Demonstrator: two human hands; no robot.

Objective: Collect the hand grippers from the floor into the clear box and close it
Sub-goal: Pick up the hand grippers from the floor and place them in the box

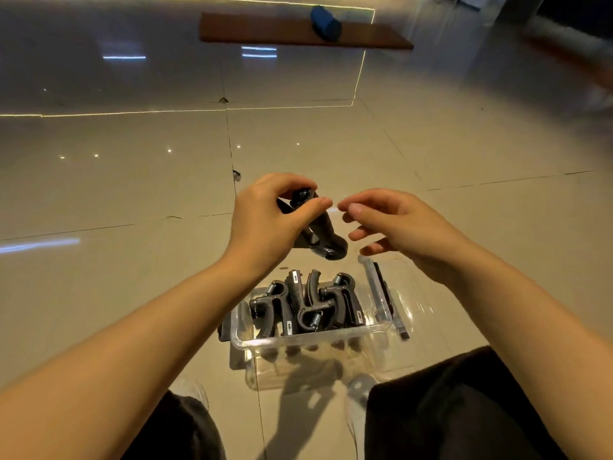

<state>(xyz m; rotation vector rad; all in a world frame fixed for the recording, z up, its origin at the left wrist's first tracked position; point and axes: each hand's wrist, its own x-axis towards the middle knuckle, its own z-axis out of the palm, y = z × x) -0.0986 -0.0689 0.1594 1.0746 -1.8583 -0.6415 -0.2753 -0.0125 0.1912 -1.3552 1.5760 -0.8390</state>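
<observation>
Left hand [265,224] pinches a black hand gripper [323,234] above the clear box [298,341], right hand [394,224] loose and empty beside it, so lower the gripper into the gap beside those already packed [308,303].

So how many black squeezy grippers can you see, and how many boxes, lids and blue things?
Grippers in the box: 3
Gripper held in the left hand: 1
Box: 1
Lid: 1
Blue roll: 1
Total: 7
</observation>
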